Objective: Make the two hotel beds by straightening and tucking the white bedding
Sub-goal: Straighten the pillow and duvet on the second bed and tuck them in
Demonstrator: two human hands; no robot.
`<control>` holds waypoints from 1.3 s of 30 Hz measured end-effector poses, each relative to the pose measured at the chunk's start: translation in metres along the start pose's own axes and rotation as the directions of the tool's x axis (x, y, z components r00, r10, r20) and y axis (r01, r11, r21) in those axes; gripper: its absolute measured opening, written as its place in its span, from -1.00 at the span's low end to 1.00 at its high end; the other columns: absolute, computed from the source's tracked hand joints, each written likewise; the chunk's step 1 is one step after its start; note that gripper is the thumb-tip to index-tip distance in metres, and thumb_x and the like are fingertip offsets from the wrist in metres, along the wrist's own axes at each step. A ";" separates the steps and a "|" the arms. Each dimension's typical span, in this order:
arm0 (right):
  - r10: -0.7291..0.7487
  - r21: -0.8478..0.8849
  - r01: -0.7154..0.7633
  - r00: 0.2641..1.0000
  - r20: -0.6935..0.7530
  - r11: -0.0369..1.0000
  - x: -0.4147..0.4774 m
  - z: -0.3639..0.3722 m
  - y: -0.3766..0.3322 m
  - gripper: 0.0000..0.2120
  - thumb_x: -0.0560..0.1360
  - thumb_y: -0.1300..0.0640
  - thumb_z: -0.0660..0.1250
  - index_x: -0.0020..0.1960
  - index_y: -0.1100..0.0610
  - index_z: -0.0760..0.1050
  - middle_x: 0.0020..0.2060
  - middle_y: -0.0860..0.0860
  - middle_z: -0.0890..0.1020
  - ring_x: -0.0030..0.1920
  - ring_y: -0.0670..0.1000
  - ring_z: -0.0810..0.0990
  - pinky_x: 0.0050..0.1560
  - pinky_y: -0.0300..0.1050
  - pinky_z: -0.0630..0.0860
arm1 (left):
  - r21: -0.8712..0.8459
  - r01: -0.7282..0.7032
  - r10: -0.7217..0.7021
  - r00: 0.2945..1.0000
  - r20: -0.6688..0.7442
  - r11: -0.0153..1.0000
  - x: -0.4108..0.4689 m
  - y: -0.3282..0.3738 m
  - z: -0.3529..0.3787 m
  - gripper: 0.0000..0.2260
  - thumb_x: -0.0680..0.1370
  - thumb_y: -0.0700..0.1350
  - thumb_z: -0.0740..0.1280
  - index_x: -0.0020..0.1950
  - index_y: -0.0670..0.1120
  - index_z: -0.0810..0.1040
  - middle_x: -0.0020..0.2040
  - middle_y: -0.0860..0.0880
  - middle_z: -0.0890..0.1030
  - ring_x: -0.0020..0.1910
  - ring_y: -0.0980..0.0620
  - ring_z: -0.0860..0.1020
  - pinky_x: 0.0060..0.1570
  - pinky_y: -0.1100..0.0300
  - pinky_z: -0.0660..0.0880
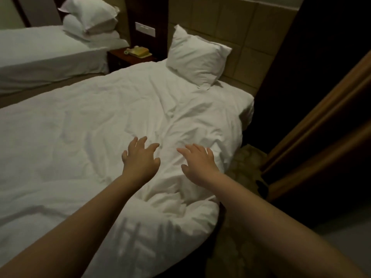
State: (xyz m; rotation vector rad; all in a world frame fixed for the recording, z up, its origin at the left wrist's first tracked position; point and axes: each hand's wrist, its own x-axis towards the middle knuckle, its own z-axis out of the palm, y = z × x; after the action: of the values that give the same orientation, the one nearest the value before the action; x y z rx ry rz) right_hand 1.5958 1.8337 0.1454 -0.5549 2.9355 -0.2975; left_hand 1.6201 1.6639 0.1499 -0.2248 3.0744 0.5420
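Both my hands are out over the near bed, holding nothing. My left hand (140,159) has its fingers spread and a little bent, and my right hand (197,164) lies flatter with its fingers apart. They sit side by side without touching each other, close to the bed's right edge. I cannot tell whether the fingertips press the cloth or hang just above it.

Under them the white duvet (90,121) covers the whole bed. It is smooth toward the left edge and creased and bunched along the right edge, where it spills over the side. One white pillow (197,57) stands tilted at the head end, leaning on the padded headboard (241,23).

Between the two beds a dark nightstand (115,57) carries a pale telephone (138,51), with a white switch plate (145,29) on the wall above it. The far bed (40,53) has a flat white sheet, and stacked pillows (90,19) lie at its head end.

Patterned carpet (247,161) shows beside the near bed's right edge. Brown curtains (321,117) hang further right, and the room is dim.
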 end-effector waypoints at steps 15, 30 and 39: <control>0.098 -0.024 -0.099 0.995 -0.013 0.995 0.064 -0.065 0.310 -0.47 0.57 0.05 0.17 0.51 -0.10 0.15 0.50 -0.06 0.20 0.50 0.04 0.07 0.47 0.16 -0.10 | -0.030 -0.081 0.082 0.996 0.036 0.996 0.148 0.267 0.113 -0.54 0.59 -0.01 0.20 0.49 0.11 0.24 0.54 -0.05 0.12 0.53 -0.07 -0.05 0.42 -0.14 0.05; 0.064 -0.053 -0.054 0.979 0.195 0.997 0.299 -0.054 0.503 -0.51 0.60 0.08 0.11 0.51 -0.13 0.15 0.50 -0.09 0.20 0.51 0.04 0.04 0.47 0.21 -0.12 | 0.067 0.097 -0.108 0.975 0.193 0.993 0.385 0.352 0.217 -0.48 0.58 0.00 0.17 0.52 0.11 0.13 0.55 -0.08 0.07 0.53 -0.11 -0.06 0.43 -0.20 0.01; 0.219 0.331 -0.414 0.842 0.492 0.848 0.421 0.058 0.585 -0.12 0.42 -0.28 0.31 0.55 -0.04 -0.08 0.48 0.08 0.19 0.40 0.26 0.27 0.33 0.27 0.30 | 0.053 0.350 -0.350 0.893 0.282 0.935 0.441 0.377 0.313 -0.29 0.49 0.19 0.30 0.54 0.13 0.02 0.54 -0.09 0.07 0.48 -0.13 0.10 0.38 -0.16 0.19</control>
State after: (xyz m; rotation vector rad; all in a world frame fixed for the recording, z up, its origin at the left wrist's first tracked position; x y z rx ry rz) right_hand 1.0148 2.2007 -0.0810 -0.0370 2.3579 -0.6544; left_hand 1.1253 2.0600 -0.0322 -0.6256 2.6634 0.5011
